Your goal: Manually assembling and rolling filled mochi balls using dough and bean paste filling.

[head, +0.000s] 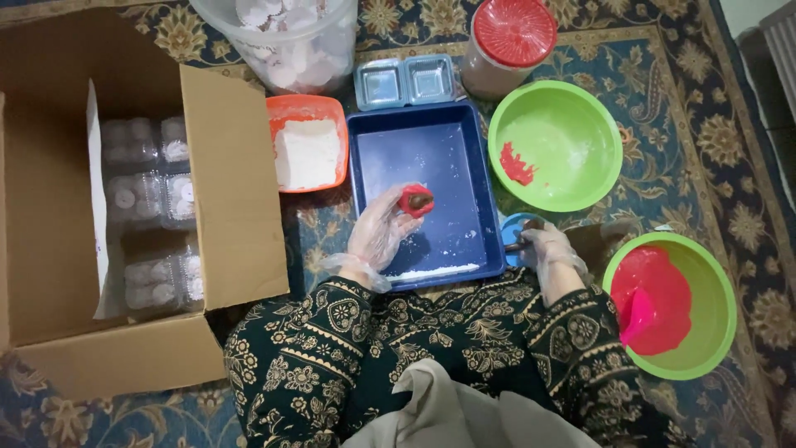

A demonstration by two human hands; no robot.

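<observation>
Centrally, the gloved left hand (377, 232) cups a soft red dough piece (415, 200), fingers curled around it, over the floury blue rectangular tray (448, 149). Right hand (543, 247), fingers closed, pinches a spoon (519, 244) at a small blue cup (512, 226). Left, a cardboard box (232, 174) holds clear plastic packs (145, 199).

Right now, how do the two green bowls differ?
The upper green bowl is nearly empty, with only a small red smear and white dusting; the lower green bowl holds a large mass of red dough and a pink scraper. The upper sits beside the blue tray, the lower farther right. Both are round, on the carpet.
</observation>
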